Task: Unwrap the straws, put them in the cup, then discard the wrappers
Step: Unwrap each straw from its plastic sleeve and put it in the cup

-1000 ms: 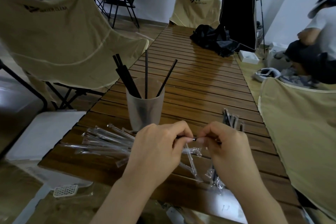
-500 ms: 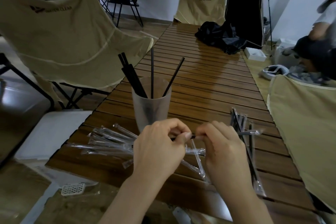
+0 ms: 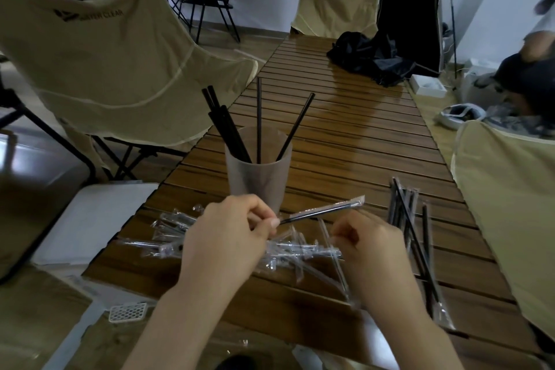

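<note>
The left hand (image 3: 228, 237) pinches the bare near end of a thin black straw (image 3: 322, 212); its long axis runs rightward and away, far end sheathed in a clear plastic wrapper (image 3: 351, 203), just before the translucent cup (image 3: 258, 177). The right hand (image 3: 372, 246) has its fingers (image 3: 345, 234) curled; whether they hold anything I cannot tell.

The room is dim, with soft, even light and muted colours. A pale sheen lies on the slatted wooden table (image 3: 354, 117) at upper centre. Wide-angle distortion bends the frame edges, curving the beige chair (image 3: 99, 63) at left. The person (image 3: 522, 75) at far right is smeared by motion blur; the centre is fairly sharp.
</note>
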`<act>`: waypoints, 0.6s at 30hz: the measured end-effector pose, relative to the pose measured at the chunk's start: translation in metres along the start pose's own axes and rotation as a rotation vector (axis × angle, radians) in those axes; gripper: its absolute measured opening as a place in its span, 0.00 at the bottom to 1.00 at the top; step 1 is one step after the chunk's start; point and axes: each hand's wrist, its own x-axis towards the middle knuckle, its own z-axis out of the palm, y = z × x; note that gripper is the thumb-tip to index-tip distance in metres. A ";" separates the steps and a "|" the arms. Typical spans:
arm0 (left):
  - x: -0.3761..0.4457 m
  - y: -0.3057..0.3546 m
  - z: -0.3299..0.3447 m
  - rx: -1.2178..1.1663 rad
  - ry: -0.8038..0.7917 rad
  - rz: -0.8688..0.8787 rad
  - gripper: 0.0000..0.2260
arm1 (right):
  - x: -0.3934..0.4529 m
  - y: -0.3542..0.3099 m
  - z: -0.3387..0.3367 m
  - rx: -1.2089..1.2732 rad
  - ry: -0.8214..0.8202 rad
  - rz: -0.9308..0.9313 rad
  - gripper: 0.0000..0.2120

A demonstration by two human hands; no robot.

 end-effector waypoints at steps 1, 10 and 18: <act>0.000 -0.001 -0.001 0.012 -0.008 0.004 0.01 | 0.000 -0.002 0.003 0.005 -0.011 0.025 0.14; 0.000 -0.007 -0.006 0.047 -0.038 0.096 0.06 | -0.001 -0.021 0.014 -0.137 -0.012 -0.133 0.18; 0.000 -0.003 -0.003 0.057 -0.141 0.189 0.07 | 0.000 -0.018 0.013 -0.232 -0.016 -0.328 0.07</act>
